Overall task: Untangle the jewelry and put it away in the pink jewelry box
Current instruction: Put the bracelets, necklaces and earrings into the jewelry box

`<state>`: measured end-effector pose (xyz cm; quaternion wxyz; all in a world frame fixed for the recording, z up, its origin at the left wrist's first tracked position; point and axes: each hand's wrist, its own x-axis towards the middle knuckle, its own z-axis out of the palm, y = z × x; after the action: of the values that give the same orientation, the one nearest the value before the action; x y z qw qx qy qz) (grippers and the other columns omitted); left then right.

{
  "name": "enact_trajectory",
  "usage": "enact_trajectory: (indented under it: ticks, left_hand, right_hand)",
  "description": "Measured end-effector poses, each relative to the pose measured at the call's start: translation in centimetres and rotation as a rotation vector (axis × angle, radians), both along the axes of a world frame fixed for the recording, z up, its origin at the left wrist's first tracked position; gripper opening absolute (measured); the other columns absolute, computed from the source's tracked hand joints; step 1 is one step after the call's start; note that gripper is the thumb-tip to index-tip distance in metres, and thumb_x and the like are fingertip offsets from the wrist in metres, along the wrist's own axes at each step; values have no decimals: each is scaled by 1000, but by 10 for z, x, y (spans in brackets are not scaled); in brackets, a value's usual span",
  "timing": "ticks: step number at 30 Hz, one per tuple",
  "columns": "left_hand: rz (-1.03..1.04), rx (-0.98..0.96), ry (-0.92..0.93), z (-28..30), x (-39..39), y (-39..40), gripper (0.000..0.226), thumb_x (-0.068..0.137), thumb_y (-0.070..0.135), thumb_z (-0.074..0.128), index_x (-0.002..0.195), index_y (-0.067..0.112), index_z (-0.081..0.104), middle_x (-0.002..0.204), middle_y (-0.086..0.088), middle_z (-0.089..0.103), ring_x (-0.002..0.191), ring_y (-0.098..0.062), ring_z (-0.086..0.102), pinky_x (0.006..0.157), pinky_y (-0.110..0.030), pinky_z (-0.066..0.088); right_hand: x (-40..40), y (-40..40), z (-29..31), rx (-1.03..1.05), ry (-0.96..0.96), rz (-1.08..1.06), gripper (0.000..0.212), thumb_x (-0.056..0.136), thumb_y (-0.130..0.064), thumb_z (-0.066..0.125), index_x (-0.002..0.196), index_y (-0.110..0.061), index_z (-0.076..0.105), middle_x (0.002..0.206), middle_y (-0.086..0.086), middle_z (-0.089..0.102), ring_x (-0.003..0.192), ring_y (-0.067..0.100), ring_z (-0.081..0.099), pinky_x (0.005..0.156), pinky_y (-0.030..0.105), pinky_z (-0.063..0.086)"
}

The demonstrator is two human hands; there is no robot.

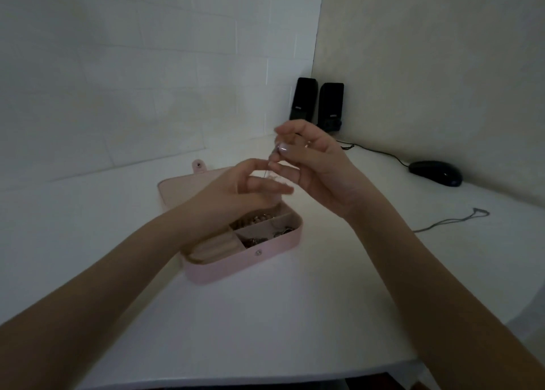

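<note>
While hands work, speakers [317,103] and mouse [436,173] sit behind.

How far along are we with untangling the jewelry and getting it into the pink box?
Done: the open pink jewelry box already holds several pieces in its compartments. In hand: the right hand pinches a thin chain held up above the box, with the left hand working at it. Left: stow that chain, then the thin grey chain lying on the white desk.
</note>
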<state>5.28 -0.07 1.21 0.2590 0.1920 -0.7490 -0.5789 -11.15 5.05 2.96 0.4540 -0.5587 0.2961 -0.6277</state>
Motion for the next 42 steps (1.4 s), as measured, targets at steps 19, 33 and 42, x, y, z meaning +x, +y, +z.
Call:
enact_trajectory:
  ticks: [19, 33, 42]
  left_hand:
    - [-109, -306, -254, 16, 11, -1, 18, 88, 12, 58, 97, 12, 73, 90, 1, 75, 86, -3, 69, 71, -4, 45]
    - [72, -536, -449, 17, 19, -21, 42, 62, 66, 64, 81, 29, 72, 73, 11, 70, 71, -3, 63, 76, -26, 46]
    - [93, -310, -160, 17, 10, -5, 18, 77, 10, 72, 95, 11, 70, 71, -6, 74, 65, -5, 68, 63, -7, 46]
  right_hand:
    - [-37, -12, -6, 14, -323, -522, 21, 88, 12, 50, 81, -7, 57, 70, 6, 57, 63, 13, 61, 69, 23, 55]
    - [3, -3, -3, 38, -75, -52, 21, 88, 10, 48, 87, -8, 58, 72, 2, 60, 67, 13, 63, 69, 24, 55]
    - [-16, 4, 2, 48, 362, -340, 18, 86, 2, 59, 89, -15, 63, 75, -2, 58, 63, 7, 57, 63, 21, 52]
